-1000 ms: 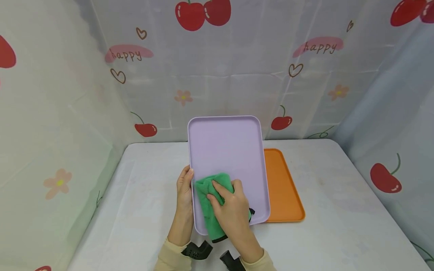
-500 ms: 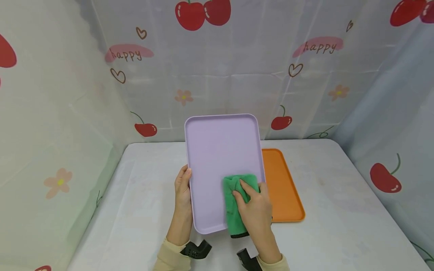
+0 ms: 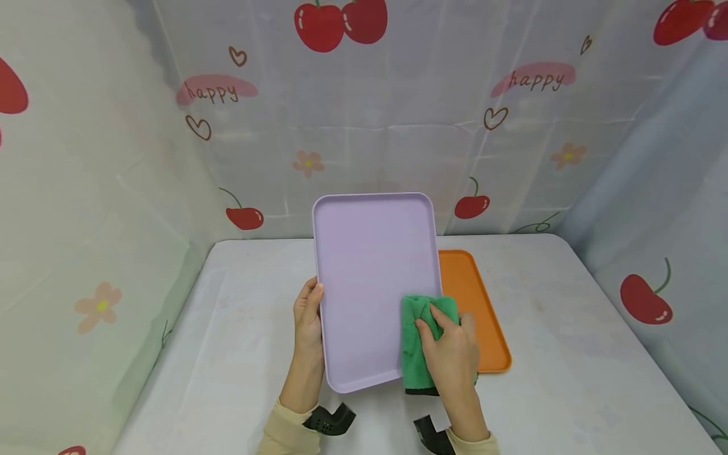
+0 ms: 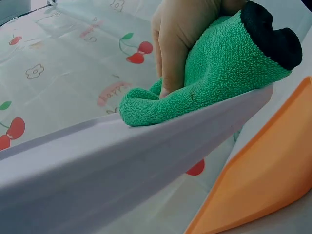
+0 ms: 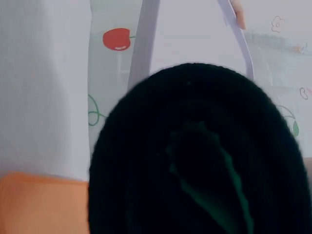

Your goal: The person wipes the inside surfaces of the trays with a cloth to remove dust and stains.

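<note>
A light purple rectangular tray [image 3: 370,259] is raised off the table and tilted up, its inner face towards me. My left hand [image 3: 308,325] grips its left edge, thumb over the rim; the fingers behind are partly hidden. At the lower right edge, my right hand [image 3: 454,354] holds a folded green cloth [image 3: 416,354] with black trim against the tray. In the left wrist view the cloth [image 4: 219,73] bends over the tray's rim [image 4: 161,131], pressed by fingers. The cloth's dark trim [image 5: 131,161] fills much of the right wrist view.
An orange tray [image 3: 472,291] lies on the white-covered table [image 3: 569,354], partly behind the purple tray and right hand. A curtain with cherry prints [image 3: 398,151] hangs behind the table and along both sides. Black camera mounts [image 3: 332,420] sit at the wrists.
My right hand has slid the green cloth rightward across the lower part of the purple tray to its right edge. The tray has shifted slightly left; my left hand keeps its grip.
</note>
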`<state>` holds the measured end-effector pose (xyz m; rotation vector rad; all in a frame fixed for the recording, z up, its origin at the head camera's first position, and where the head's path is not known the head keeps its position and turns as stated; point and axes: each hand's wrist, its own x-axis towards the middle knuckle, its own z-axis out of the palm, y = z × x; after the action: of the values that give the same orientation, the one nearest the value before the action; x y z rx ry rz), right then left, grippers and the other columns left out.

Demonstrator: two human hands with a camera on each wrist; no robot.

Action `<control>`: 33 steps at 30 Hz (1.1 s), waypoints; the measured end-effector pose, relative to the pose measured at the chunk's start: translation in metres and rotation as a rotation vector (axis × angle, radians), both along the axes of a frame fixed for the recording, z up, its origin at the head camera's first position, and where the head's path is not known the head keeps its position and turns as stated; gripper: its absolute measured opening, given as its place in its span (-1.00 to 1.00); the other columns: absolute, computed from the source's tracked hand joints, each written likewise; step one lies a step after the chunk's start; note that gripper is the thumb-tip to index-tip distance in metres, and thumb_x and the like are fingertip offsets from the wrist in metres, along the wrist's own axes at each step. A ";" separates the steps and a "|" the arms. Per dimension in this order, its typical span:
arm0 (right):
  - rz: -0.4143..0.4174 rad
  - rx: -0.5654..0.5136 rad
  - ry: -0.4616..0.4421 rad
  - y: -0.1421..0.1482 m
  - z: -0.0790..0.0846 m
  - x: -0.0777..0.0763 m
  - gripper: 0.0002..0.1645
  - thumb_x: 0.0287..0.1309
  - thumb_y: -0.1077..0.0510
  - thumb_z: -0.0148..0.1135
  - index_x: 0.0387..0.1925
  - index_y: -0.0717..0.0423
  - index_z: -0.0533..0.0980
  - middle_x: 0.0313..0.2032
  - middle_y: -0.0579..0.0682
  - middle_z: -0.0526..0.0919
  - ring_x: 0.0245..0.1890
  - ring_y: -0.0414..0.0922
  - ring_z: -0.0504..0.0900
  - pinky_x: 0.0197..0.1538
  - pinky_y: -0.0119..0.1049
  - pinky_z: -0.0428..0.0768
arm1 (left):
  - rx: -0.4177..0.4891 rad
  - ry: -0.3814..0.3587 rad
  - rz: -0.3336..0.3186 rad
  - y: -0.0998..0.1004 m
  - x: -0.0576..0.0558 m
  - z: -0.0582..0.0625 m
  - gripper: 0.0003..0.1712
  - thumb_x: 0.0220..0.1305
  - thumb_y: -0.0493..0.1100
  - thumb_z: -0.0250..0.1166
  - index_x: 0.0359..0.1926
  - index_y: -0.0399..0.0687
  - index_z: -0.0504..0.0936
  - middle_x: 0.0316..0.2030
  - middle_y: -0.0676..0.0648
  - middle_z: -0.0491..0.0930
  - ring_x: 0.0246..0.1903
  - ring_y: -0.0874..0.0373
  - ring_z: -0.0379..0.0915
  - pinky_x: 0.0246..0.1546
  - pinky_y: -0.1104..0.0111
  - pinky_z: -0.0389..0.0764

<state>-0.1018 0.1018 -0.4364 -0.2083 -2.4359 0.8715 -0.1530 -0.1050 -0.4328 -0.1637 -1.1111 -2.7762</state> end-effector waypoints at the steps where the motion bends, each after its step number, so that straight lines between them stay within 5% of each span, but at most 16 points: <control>1: 0.000 -0.004 0.003 0.000 -0.001 0.000 -0.56 -0.06 0.18 0.53 -0.08 0.23 0.68 -0.41 0.21 0.46 -0.46 -0.01 0.38 -0.59 -0.37 0.31 | -0.002 0.002 0.000 0.000 0.000 0.000 -0.70 0.48 -0.29 -0.05 -0.18 0.01 0.64 -0.37 0.07 0.72 -0.43 0.26 0.68 -0.42 0.48 0.68; 15: 0.011 -0.053 0.014 -0.014 -0.004 0.001 -0.55 -0.03 0.14 0.52 -0.08 0.25 0.67 -0.38 0.24 0.49 -0.43 0.01 0.43 -0.54 -0.31 0.41 | 0.004 0.017 -0.008 0.000 -0.001 -0.003 -0.71 0.48 -0.27 -0.04 -0.17 -0.01 0.63 -0.35 0.08 0.72 -0.41 0.28 0.67 -0.40 0.49 0.68; 25: 0.106 0.008 0.044 -0.039 -0.001 0.007 -0.56 -0.07 0.11 0.55 -0.10 0.19 0.69 -0.39 0.17 0.47 -0.54 -0.12 0.39 -0.61 -0.45 0.35 | 0.023 -0.013 -0.015 0.002 -0.003 -0.006 -0.70 0.50 -0.27 -0.05 -0.19 0.01 0.63 -0.36 0.09 0.71 -0.41 0.28 0.67 -0.40 0.49 0.68; 33: 0.190 0.053 0.090 -0.055 0.004 0.008 -0.55 -0.11 0.11 0.57 -0.12 0.19 0.70 -0.37 0.15 0.47 -0.50 -0.11 0.45 -0.57 -0.39 0.50 | -0.011 -0.040 0.006 0.002 -0.006 -0.009 -0.70 0.51 -0.25 -0.06 -0.20 0.02 0.62 -0.35 0.11 0.70 -0.38 0.30 0.66 -0.36 0.49 0.67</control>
<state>-0.0935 0.0466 -0.4324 0.0823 -2.4188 0.8759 -0.1587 -0.1032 -0.4414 -0.1064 -1.1348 -2.7799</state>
